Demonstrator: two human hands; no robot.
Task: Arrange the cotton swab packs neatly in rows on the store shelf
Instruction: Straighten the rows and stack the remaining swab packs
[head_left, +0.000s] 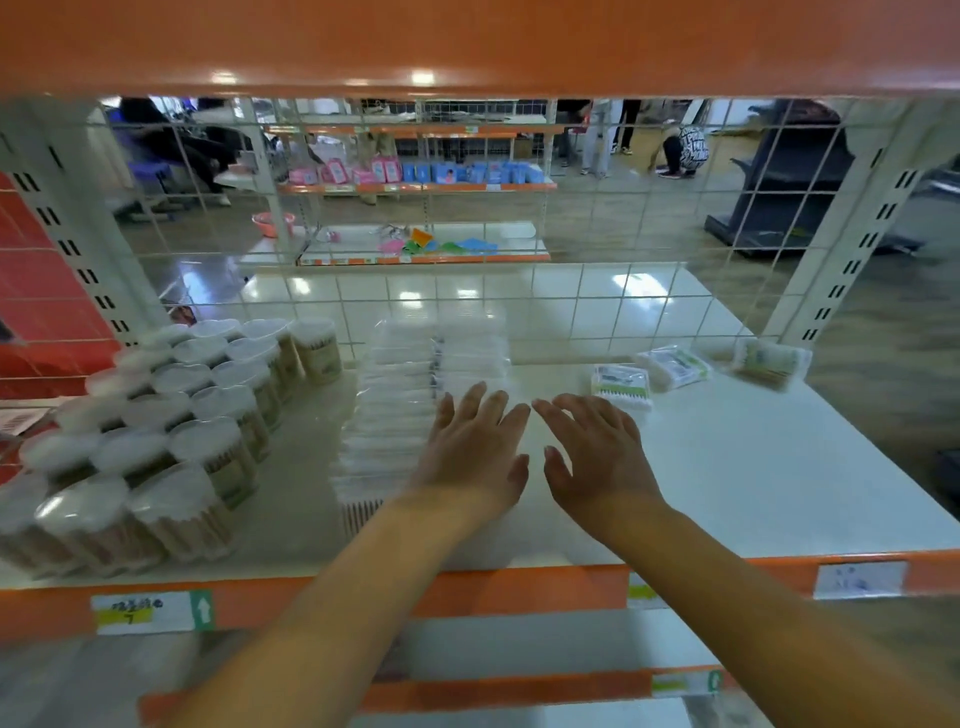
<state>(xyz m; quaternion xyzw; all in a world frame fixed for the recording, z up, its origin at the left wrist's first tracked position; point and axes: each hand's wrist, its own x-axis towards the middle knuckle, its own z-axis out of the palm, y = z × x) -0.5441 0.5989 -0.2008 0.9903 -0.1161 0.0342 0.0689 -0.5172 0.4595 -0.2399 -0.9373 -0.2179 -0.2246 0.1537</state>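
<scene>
With both hands (530, 447) flat and empty beside the flat packs (410, 405), we seem mid-straightening; next, fetch the loose packs (670, 366).

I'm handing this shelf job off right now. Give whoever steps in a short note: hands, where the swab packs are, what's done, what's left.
Left hand: open, fingers straight, over the right edge of the flat clear packs, holding nothing.
Right hand: open, above bare shelf, holding nothing.
Done: round tubs stand in tidy rows at the left; the flat clear packs sit in rows in the middle.
Left: three loose packs toward the back right, namely a green-label pack, a second pack and a tilted pack by the wire grid. They are askew and apart, so line them up in a row beside the flat packs.
</scene>
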